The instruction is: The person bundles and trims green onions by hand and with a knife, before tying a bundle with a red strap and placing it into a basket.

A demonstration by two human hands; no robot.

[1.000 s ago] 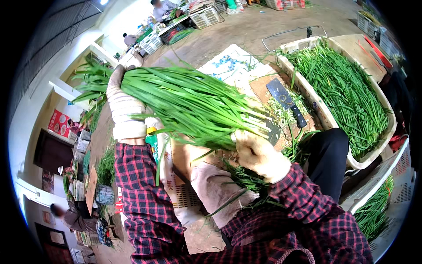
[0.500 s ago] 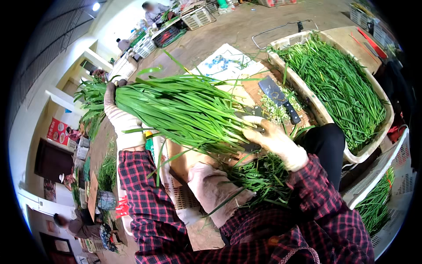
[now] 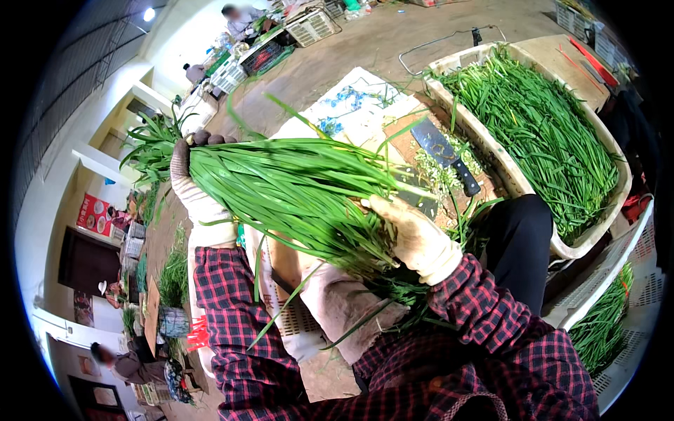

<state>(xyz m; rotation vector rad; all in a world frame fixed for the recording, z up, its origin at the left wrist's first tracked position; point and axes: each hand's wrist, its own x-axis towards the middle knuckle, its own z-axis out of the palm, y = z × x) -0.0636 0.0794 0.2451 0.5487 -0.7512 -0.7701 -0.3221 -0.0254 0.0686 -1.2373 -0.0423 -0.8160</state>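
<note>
A long bunch of green leafy stalks (image 3: 281, 175) lies across my hands at the middle. My left hand (image 3: 196, 179), in a glove with dark fingertips, is closed round its leafy left part. My right hand (image 3: 404, 231), in a pale glove, grips stalks at the bunch's right end, near the pale stem bases. Just beyond, a cleaver (image 3: 446, 154) with a black handle rests on a brown board (image 3: 404, 140) among chopped pale trimmings (image 3: 434, 168). Loose greens (image 3: 400, 295) and a pinkish cloth (image 3: 351, 326) lie below the bunch, partly hidden by it.
A cream tub of cut greens (image 3: 526, 133) stands at my right, above a white crate with more greens (image 3: 597, 330). A white sheet (image 3: 351, 95) lies beyond the board. Co-workers (image 3: 239, 28) (image 3: 123, 365) sit among crates at the back and at the left.
The bunch has sagged lower at its right end. My right hand has moved slightly along that end, its fingers loosening and closing again. The view has shifted a little.
</note>
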